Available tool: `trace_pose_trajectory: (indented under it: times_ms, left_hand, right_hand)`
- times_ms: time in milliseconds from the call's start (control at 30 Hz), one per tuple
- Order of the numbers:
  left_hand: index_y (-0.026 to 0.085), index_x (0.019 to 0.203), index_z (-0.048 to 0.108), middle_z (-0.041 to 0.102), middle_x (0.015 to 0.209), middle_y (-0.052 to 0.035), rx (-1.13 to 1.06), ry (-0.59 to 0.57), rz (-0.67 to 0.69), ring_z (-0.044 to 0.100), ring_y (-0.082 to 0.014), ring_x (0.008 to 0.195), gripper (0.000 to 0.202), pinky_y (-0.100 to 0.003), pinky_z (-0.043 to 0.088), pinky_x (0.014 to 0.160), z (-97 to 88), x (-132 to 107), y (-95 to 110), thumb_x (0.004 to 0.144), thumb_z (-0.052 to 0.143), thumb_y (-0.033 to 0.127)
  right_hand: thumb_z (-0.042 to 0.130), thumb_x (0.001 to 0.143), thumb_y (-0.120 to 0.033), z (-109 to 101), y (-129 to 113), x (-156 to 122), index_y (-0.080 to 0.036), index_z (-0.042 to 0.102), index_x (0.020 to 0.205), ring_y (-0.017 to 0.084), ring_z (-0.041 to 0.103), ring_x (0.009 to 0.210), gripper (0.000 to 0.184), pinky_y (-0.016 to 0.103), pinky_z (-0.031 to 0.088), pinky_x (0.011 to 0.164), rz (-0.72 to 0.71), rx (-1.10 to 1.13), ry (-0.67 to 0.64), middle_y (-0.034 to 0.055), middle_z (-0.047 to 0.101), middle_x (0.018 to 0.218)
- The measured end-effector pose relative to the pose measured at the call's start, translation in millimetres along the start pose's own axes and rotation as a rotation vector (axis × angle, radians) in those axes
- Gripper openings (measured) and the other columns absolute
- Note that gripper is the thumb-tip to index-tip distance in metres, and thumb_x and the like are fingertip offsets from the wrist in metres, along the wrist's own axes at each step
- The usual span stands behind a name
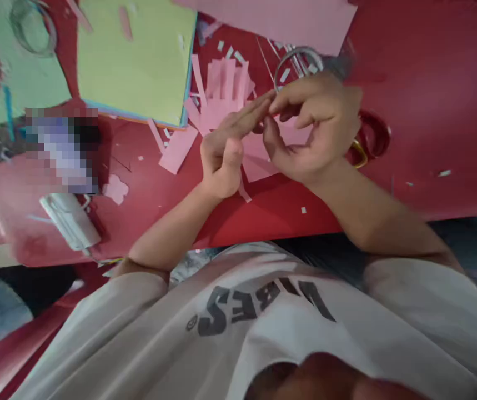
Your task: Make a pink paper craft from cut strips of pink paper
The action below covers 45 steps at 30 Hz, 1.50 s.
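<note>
Surface: red table (430, 111) scattered with paper bits, seen from far off, over a white T-shirt (246, 311).
Left hand (221, 161): fingers (238, 125) stretched straight, tips against the right hand. I read it as open, though a sliver could hide between the tips.
Right hand (315, 125): fingers curled, thumb pressed in toward the left fingertips. It looks nearly closed; I can't tell whether it grips anything, as the fingers block my view.
Nearest paper: pink sheet (259, 161) lying under both hands, with fringed pink cut paper (225, 83) just ahead.
Risk: anything small pinched there could slip and vanish among matching pink scraps. A forward reach could catch the metal ring (299, 58) just past the right knuckles.
Edges: the table's near edge runs just below both forearms, so loose bits could fall there.
Room: I judge the most space lies right of the right hand, past a red-and-gold loop (367, 145). Up-left, a green sheet (138, 55) crowds the scraps.
</note>
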State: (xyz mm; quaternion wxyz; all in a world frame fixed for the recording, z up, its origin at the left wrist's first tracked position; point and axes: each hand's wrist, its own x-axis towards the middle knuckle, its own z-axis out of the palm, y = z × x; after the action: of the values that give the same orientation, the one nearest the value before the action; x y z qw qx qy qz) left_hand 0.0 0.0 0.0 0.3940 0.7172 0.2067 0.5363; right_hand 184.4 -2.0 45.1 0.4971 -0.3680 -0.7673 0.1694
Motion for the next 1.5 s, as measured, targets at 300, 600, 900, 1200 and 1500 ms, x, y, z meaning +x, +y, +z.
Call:
trace_pose_trajectory:
  times_ms: [300, 600, 900, 1200, 1500]
  left_hand:
    - [0.030, 0.143, 0.052, 0.058, 0.141, -0.0029, 0.004, 0.096, 0.037, 0.058, -0.0284, 0.129, 0.070, -0.042, 0.058, 0.086, 14.4, -0.4, 7.6, 0.097, 0.016, 0.069]
    - [0.029, 0.137, 0.057, 0.068, 0.115, -0.0062, 0.001, 0.082, -0.119, 0.070, -0.0261, 0.092, 0.088, -0.038, 0.055, 0.073, 1.8, -8.3, -7.7, 0.087, 0.008, 0.082]
    - [0.025, 0.135, 0.059, 0.068, 0.111, -0.0095, 0.014, 0.074, -0.174, 0.067, -0.0259, 0.094, 0.092, -0.039, 0.055, 0.077, 7.3, -6.0, 2.4, 0.086, 0.004, 0.082]
    - [0.031, 0.146, 0.046, 0.061, 0.131, -0.0047, 0.023, -0.052, -0.117, 0.069, -0.0242, 0.094, 0.097, -0.039, 0.056, 0.078, 0.8, -1.7, 3.6, 0.083, -0.008, 0.081]
    - [0.029, 0.144, 0.048, 0.055, 0.140, -0.0062, 0.065, 0.031, -0.089, 0.065, -0.0239, 0.099, 0.093, -0.037, 0.054, 0.078, 7.7, 2.0, 13.6, 0.086, -0.003, 0.080]
  right_hand:
    - [0.057, 0.092, -0.052, 5.7, 10.6, -4.1, -0.026, 0.041, 0.075, 0.020, 0.066, 0.083, 0.035, 0.045, 0.058, 0.082, 0.016, -0.045, 0.019, -0.0005, 0.066, 0.086]
    - [0.054, 0.090, -0.032, -5.4, 7.5, 11.6, -0.029, 0.046, 0.084, 0.022, 0.059, 0.082, 0.010, 0.043, 0.049, 0.073, -0.257, -0.299, -0.058, -0.0029, 0.069, 0.091]
    - [0.055, 0.090, -0.047, -7.1, 29.1, 9.5, -0.031, 0.053, 0.081, 0.023, 0.056, 0.091, 0.019, 0.043, 0.045, 0.089, -0.144, -0.251, -0.242, -0.0020, 0.068, 0.093]
    - [0.058, 0.088, -0.038, -8.1, 32.3, 7.4, -0.028, 0.045, 0.073, 0.021, 0.059, 0.077, 0.022, 0.043, 0.049, 0.073, -0.243, -0.348, -0.109, -0.0024, 0.071, 0.086]
    - [0.055, 0.091, -0.039, -2.6, -3.6, 5.4, -0.030, 0.053, 0.093, 0.016, 0.056, 0.062, 0.009, 0.034, 0.047, 0.061, 0.072, -0.116, 0.030, -0.0015, 0.060, 0.078]
